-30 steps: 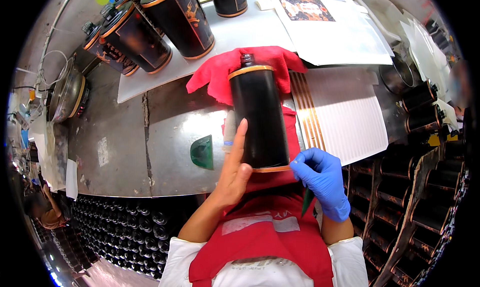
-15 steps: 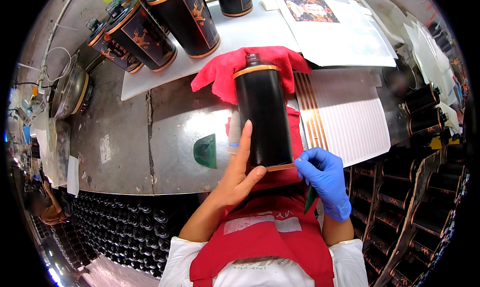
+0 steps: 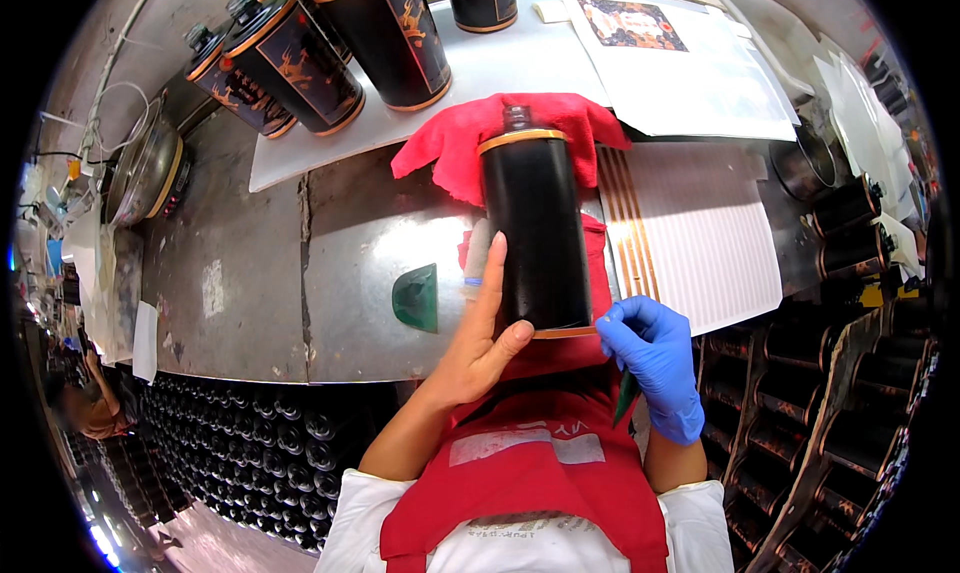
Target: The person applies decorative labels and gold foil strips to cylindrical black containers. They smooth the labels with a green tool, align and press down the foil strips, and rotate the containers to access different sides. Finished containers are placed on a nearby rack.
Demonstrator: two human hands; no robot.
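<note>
A black bottle [image 3: 540,235] lies on a red cloth [image 3: 440,158], its neck pointing away from me. My bare left hand [image 3: 478,351] grips its left side near the base, fingers partly hidden behind it. Round the base runs a gold strip [image 3: 562,333]. At its right end, my blue-gloved right hand [image 3: 652,358] pinches with thumb and forefinger close against the bottle's edge. Tucked under that hand's lower fingers is a green scraper [image 3: 626,395]. Another green scraper [image 3: 416,298] rests on the metal table, left of my left hand.
Several finished black bottles [image 3: 390,43] with gold decoration stand on a white board at the far left. Gold strips [image 3: 625,223] lie on a ribbed white sheet [image 3: 715,243] to the right. Racks of bottles [image 3: 790,383] fill the lower right; more bottles [image 3: 250,423] are stacked below the table's left.
The view has shifted slightly, so the table and the things on it appear a little displaced. Both hands keep their places at the bottle's base.
</note>
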